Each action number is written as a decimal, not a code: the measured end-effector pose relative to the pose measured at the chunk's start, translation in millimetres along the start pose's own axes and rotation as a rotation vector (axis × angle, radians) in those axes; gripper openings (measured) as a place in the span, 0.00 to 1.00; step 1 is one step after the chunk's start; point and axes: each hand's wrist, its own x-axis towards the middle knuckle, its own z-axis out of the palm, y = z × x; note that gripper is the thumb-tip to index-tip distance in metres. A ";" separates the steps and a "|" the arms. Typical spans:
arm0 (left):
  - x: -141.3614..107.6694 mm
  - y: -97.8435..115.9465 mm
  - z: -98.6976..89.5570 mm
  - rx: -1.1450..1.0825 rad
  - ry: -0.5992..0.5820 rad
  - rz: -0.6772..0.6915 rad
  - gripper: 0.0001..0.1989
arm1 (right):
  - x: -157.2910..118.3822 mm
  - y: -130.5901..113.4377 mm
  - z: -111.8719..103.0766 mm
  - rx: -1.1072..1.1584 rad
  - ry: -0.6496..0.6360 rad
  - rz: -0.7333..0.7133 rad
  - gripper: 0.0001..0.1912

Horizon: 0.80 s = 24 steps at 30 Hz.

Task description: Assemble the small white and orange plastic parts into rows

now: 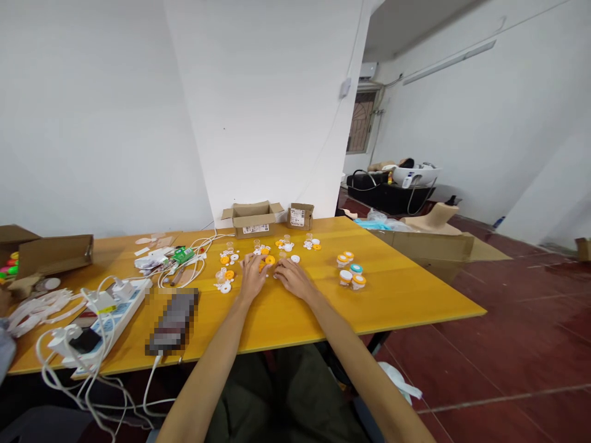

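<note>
My left hand (253, 275) is over the middle of the table, its fingers bent and drawn together beside an orange round piece (270, 260). Close by on the right, my right hand (294, 278) has its fingers curled in; whatever either hand grips is too small to make out. Around the hands lie small groups of parts: orange discs (225, 260), white discs (225, 287), little white pieces and clear cups (257, 244). A white disc (295, 259) rests just beyond my right hand. Farther right stand several lidded clear cups (345, 278) with orange, white or blue tops.
Two cardboard boxes, an open one (253, 220) and a smaller one (301, 216), stand at the back. Leftward are a blurred-out phone (173, 323), a power strip (122, 317) with tangled white cables, and another open box (55, 253). The table's right edge borders a floor-level carton (415, 246).
</note>
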 end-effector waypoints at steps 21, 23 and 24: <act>-5.6 5.0 2.0 0.059 -0.226 0.131 0.07 | 0.1 6.5 -2.3 -0.059 0.195 0.202 0.07; -5.7 5.7 1.5 0.073 -0.235 0.136 0.07 | 0.4 5.0 -2.2 -0.069 0.189 0.203 0.07; -5.7 6.0 1.3 0.078 -0.240 0.139 0.08 | 0.5 4.5 -2.3 -0.069 0.184 0.205 0.07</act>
